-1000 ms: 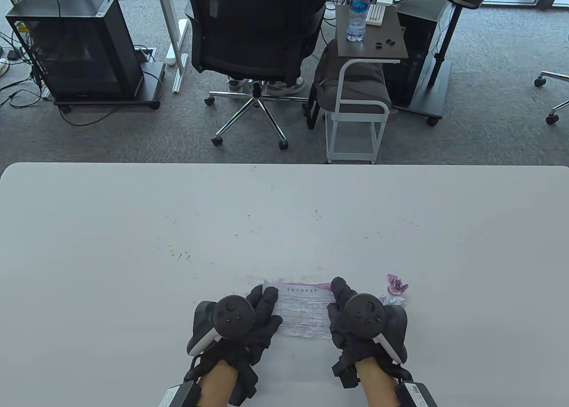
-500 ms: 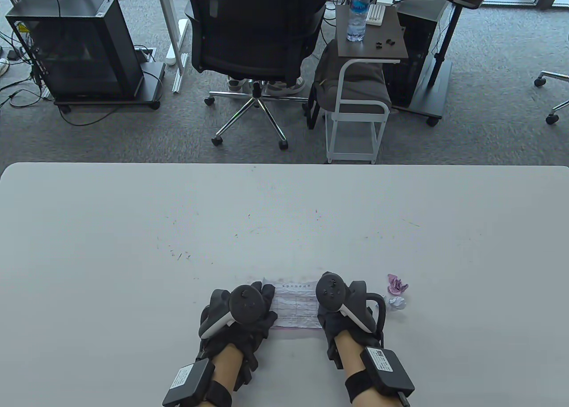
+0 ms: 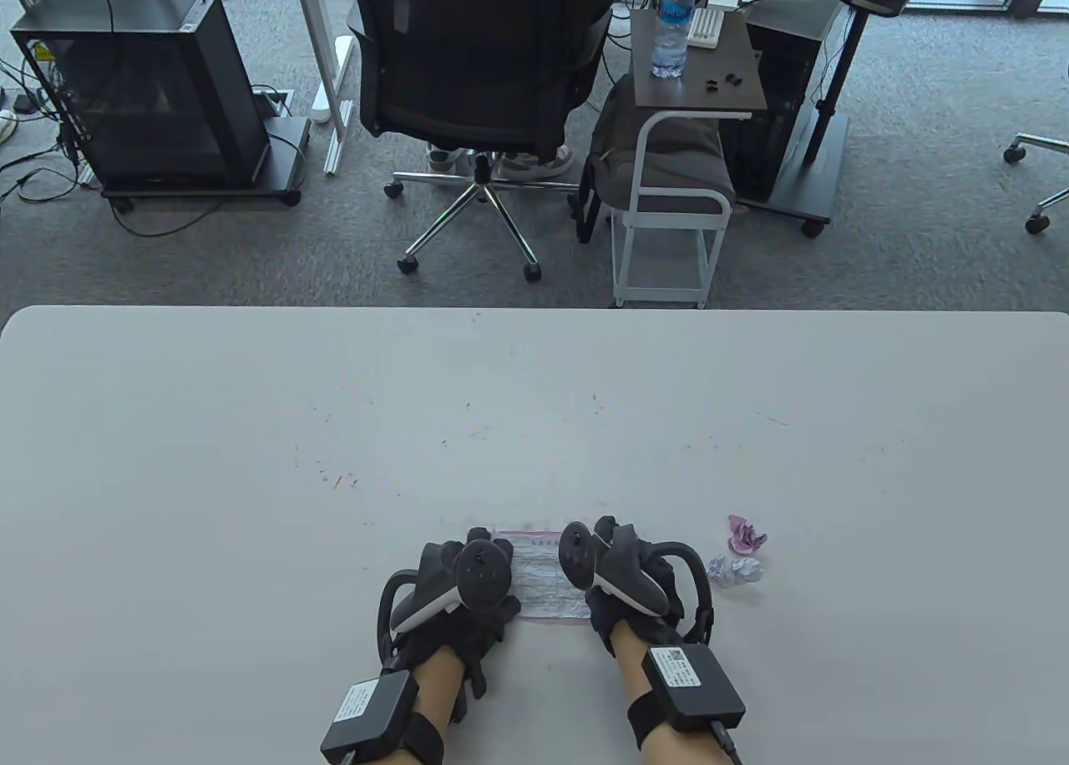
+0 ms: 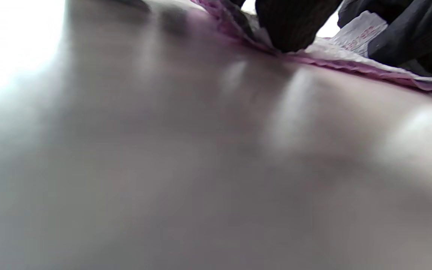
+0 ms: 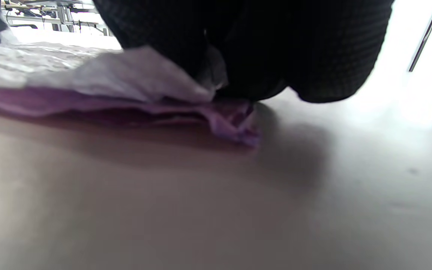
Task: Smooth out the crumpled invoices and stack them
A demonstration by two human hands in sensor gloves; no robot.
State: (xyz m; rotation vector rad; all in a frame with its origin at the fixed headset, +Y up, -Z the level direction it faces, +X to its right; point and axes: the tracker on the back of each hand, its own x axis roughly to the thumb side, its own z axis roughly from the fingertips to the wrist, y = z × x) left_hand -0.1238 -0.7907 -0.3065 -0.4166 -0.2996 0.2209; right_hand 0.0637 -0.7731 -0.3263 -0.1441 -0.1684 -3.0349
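Gloved fingers point(image 4: 294, 26) of left hand point(image 3: 468, 602) pressed on left end of invoice point(image 3: 547, 585); right hand point(image 3: 635, 590) fingers point(image 5: 324, 56) curled down onto right end, over white sheet and pink sheet beneath. Invoice flat near front edge of grey table point(image 3: 250, 464). Just right of invoice: white crumpled ball point(image 3: 735, 570), pink crumpled ball point(image 3: 745, 535) behind it. Well beyond invoice, past table's far edge: carpet, office chair point(image 3: 476, 72), side cart point(image 3: 681, 172) bearing water bottle point(image 3: 673, 26).
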